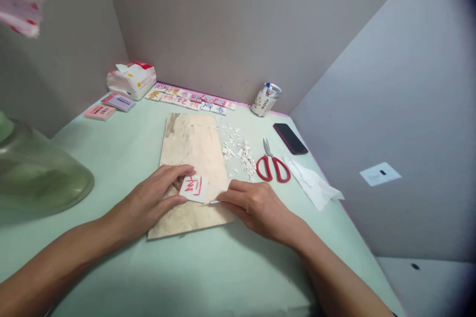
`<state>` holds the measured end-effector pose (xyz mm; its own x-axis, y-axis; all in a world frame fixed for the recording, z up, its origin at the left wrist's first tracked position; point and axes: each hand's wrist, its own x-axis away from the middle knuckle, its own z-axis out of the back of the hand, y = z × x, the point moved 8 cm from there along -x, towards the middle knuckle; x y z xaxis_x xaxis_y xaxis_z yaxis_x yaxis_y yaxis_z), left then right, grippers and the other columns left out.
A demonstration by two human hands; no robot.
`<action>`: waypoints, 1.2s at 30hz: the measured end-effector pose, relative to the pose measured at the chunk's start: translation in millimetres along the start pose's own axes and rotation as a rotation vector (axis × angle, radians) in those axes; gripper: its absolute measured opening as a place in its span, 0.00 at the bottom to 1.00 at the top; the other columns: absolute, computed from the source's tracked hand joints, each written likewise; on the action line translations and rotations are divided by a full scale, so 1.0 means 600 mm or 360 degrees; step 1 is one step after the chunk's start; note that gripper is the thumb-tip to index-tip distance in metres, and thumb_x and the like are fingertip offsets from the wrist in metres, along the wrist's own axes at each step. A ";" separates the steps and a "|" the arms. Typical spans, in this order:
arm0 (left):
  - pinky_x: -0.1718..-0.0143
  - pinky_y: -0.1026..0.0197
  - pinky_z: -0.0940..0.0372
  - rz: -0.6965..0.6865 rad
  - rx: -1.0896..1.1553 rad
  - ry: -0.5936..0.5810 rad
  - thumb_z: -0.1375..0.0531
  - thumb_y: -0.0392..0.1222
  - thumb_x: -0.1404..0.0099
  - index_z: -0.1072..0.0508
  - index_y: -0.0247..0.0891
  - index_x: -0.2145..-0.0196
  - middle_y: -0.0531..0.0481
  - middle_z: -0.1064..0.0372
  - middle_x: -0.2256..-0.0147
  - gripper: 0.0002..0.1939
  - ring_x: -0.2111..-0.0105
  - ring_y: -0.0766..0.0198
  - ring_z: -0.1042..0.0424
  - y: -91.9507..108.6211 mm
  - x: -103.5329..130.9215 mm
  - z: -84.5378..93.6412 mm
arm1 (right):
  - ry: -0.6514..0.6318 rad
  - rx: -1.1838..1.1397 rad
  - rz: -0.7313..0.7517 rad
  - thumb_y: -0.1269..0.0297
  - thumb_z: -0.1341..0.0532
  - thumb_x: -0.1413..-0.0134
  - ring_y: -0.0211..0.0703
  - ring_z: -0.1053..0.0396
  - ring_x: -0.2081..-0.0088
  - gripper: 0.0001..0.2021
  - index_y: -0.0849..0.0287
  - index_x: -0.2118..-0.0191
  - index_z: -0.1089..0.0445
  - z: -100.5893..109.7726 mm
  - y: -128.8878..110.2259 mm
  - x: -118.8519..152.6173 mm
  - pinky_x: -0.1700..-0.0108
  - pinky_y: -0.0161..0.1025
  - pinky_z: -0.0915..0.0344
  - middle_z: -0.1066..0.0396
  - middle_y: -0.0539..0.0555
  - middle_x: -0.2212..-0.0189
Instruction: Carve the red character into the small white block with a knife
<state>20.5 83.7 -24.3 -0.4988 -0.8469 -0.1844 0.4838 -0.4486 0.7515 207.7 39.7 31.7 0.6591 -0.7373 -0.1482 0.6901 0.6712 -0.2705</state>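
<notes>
A wooden board point(193, 143) lies on the pale green table. My left hand point(156, 195) rests over its left side, thumb and fingers closed on the edges of a white square piece point(193, 187) with a red character drawn on it. From the right, my right hand point(256, 203) grips a thin tool point(214, 202), its fingers wrapped round it. Only the tool's light-coloured tip shows, close to the lower right corner of the white piece; whether they touch is unclear. White scraps point(245, 156) are scattered just right of the board.
Red-handled scissors point(272, 163), a crumpled tissue point(314, 185) and a phone point(290, 138) lie at the right. Behind are a can point(266, 100), rows of lettered tiles point(191, 99), a tissue pack point(132, 80) and small boxes point(119, 101). A large green bottle point(40, 173) stands left.
</notes>
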 end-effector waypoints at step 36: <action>0.43 0.42 0.30 -0.0049 0.0005 0.0377 0.34 0.46 0.37 0.46 0.51 0.31 0.41 0.37 0.36 0.41 0.41 0.45 0.29 0.040 -0.037 0.039 | 0.0698 -0.2200 -0.0918 0.51 0.29 0.57 0.27 0.58 0.85 0.20 0.60 0.65 0.29 -0.041 0.077 -0.078 0.82 0.32 0.63 0.43 0.39 0.85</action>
<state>26.4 98.6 13.0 -0.3307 -0.8763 -0.3504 0.4685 -0.4747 0.7451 201.5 103.3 2.5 0.1060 -0.9902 0.0911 -0.1535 -0.1069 -0.9824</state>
